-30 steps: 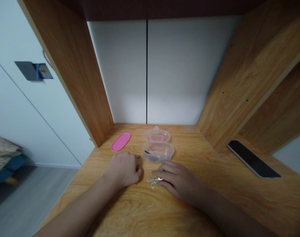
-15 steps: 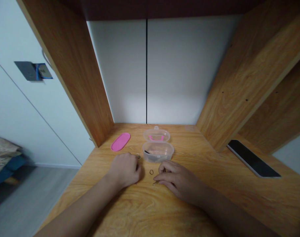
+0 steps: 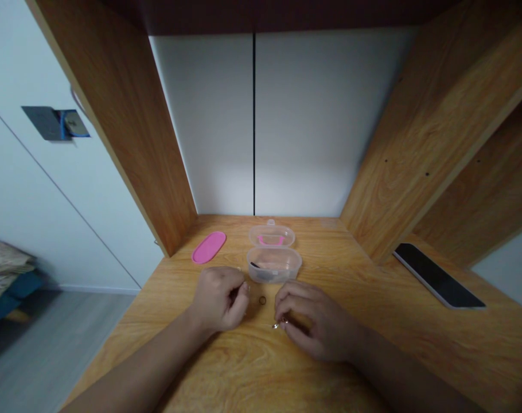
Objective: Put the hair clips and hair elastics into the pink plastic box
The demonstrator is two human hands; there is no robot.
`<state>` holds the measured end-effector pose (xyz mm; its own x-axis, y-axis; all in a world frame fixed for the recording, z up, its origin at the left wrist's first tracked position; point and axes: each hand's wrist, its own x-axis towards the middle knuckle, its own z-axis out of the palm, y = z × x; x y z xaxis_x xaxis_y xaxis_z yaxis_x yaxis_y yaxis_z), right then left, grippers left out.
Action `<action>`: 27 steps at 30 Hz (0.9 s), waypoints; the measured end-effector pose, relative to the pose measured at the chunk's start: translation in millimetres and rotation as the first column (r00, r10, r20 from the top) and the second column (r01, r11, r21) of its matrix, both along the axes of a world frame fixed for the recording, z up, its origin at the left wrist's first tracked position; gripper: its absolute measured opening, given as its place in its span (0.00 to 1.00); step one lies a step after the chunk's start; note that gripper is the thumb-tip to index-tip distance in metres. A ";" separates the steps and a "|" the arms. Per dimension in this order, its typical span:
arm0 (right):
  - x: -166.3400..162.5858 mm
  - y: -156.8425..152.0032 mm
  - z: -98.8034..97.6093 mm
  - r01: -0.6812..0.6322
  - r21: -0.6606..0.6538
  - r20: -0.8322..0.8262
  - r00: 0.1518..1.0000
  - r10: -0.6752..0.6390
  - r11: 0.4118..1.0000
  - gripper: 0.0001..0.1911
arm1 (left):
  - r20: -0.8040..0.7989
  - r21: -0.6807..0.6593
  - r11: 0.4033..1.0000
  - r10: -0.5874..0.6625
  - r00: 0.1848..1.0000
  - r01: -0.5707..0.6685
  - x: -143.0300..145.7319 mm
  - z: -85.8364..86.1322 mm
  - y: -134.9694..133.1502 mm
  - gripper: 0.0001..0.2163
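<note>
My left hand point(image 3: 220, 299) is closed above the wooden table, thumb against the curled fingers. A tiny glint shows at its fingertips, too small to name. My right hand point(image 3: 315, 318) is bent over the table, its thumb and fingers closed on a small shiny gold-coloured piece point(image 3: 276, 326). Between the hands a thin dark ring point(image 3: 263, 300) lies flat on the wood. Just beyond them stands a clear plastic box point(image 3: 275, 275), open, with a dark strip inside. Its raised lid point(image 3: 272, 229) carries a pink handle point(image 3: 271, 241).
A pink oval tray-like piece point(image 3: 209, 248) lies left of the box. On the right a dark flat slab with a pale edge point(image 3: 437, 275) rests past the wooden upright. Wooden side panels point(image 3: 127, 126) and a white back wall point(image 3: 304, 120) enclose the table.
My left hand has turned so the thumb side shows more, covering the small rings beside the box. My right fingers have shifted, and the shiny piece has moved slightly right.
</note>
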<state>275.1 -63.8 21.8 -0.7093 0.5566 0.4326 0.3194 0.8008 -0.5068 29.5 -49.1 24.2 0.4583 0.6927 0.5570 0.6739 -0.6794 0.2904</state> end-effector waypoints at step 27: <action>0.3 2.7 -2.0 -0.014 0.106 -0.158 0.987 0.031 0.994 0.07 | 0.074 -0.025 0.877 -0.478 0.875 0.481 19.3 -13.5 0.5 0.09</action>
<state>275.3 -61.1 19.9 -0.6385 0.4870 0.5960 0.2226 0.8581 -0.4628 48.8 -48.7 10.7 0.7044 0.4204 0.5719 0.2481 -0.9008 0.3565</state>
